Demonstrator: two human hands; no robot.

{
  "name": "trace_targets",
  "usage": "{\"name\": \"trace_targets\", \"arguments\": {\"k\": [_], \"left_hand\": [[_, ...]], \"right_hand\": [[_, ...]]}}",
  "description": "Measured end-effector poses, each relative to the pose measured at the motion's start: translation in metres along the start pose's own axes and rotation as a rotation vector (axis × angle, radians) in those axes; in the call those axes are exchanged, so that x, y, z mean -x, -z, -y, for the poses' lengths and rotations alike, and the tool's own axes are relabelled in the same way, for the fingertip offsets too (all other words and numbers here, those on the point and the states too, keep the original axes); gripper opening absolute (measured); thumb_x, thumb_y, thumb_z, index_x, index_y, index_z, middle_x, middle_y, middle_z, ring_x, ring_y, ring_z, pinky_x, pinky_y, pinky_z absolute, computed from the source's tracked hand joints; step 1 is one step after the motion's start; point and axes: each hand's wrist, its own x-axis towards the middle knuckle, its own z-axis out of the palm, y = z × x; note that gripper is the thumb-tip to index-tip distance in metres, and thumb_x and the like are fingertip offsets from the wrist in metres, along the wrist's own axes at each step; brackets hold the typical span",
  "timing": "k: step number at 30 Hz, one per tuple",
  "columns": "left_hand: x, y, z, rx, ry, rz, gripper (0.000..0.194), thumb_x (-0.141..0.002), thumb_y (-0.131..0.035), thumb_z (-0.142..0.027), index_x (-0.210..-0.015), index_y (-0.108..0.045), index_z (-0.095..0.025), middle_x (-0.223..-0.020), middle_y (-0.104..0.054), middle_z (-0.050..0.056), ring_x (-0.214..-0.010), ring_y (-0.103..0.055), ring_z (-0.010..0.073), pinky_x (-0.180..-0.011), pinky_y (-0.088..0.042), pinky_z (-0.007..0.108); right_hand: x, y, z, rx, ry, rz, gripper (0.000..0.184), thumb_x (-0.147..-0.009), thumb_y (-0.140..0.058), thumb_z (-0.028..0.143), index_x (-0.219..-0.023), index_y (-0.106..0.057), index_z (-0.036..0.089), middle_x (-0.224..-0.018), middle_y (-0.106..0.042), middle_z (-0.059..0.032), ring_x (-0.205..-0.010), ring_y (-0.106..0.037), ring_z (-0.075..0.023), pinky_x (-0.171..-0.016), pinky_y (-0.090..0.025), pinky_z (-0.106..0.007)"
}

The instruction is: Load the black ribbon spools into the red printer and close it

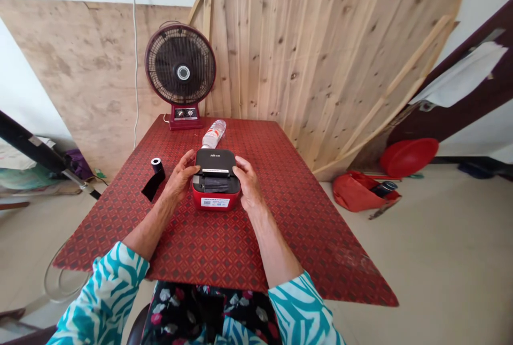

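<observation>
Both sides of a red-and-black, box-shaped plastic device (216,194) at frame centre are gripped: left hand (181,177) and right hand (249,182), thumbs on its black lid (216,161), likely to steady it on the red diamond-patterned table (304,238). A black roll (157,171), partly unwound, stands apart, centre-left.

A knotty plank panel (296,56) stands behind the red patterned table (304,238).
</observation>
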Motion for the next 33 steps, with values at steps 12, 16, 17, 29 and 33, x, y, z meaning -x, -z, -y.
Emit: {"name": "trace_targets", "arguments": {"k": [12,16,17,29,33], "left_hand": [[-0.002,0.007,0.010,-0.137,-0.087,0.098,0.074,-0.065,-0.078,-0.030,-0.134,-0.055,-0.018,-0.138,-0.058,0.013,-0.128,-0.054,0.0301,-0.108,-0.043,0.043],[0.001,0.013,-0.006,-0.195,-0.239,0.014,0.061,-0.071,-0.079,-0.043,-0.124,-0.063,-0.018,-0.135,-0.061,0.013,-0.129,-0.055,0.0280,-0.110,-0.041,0.040],[0.000,0.018,-0.015,-0.199,-0.316,-0.034,0.058,-0.072,-0.079,-0.046,-0.121,-0.065,-0.019,-0.133,-0.063,0.012,-0.126,-0.057,0.0267,-0.108,-0.042,0.038],[-0.022,0.144,-0.051,-0.300,-0.206,-0.466,0.041,-0.055,-0.073,-0.023,-0.094,-0.065,-0.018,-0.101,-0.070,0.006,-0.093,-0.066,0.0165,-0.071,-0.045,0.021],[-0.019,0.134,-0.055,-0.379,-0.262,-0.475,0.033,-0.059,-0.071,-0.023,-0.091,-0.064,-0.017,-0.094,-0.068,0.006,-0.089,-0.063,0.0166,-0.074,-0.048,0.024]], "right_hand": [[0.004,-0.003,0.004,-0.025,-0.020,-0.031,0.052,-0.065,-0.067,0.037,-0.115,-0.064,0.022,-0.124,-0.066,-0.0055,-0.115,-0.060,-0.0237,-0.107,-0.044,-0.045],[0.009,-0.007,-0.005,-0.119,0.014,-0.088,0.055,-0.065,-0.071,0.044,-0.115,-0.063,0.022,-0.122,-0.066,-0.0056,-0.115,-0.060,-0.0235,-0.106,-0.044,-0.044],[0.009,-0.007,-0.008,-0.126,0.019,-0.087,0.054,-0.067,-0.071,0.046,-0.115,-0.064,0.022,-0.122,-0.067,-0.0055,-0.114,-0.061,-0.0232,-0.104,-0.045,-0.043],[0.009,0.001,-0.047,-0.181,-0.013,-0.184,0.048,-0.074,-0.067,0.056,-0.105,-0.067,0.020,-0.099,-0.070,-0.0006,-0.085,-0.061,-0.0150,-0.078,-0.046,-0.028],[0.011,-0.001,-0.044,-0.199,-0.026,-0.193,0.046,-0.073,-0.068,0.055,-0.104,-0.066,0.021,-0.092,-0.070,0.0007,-0.077,-0.060,-0.0134,-0.072,-0.045,-0.026]]}}
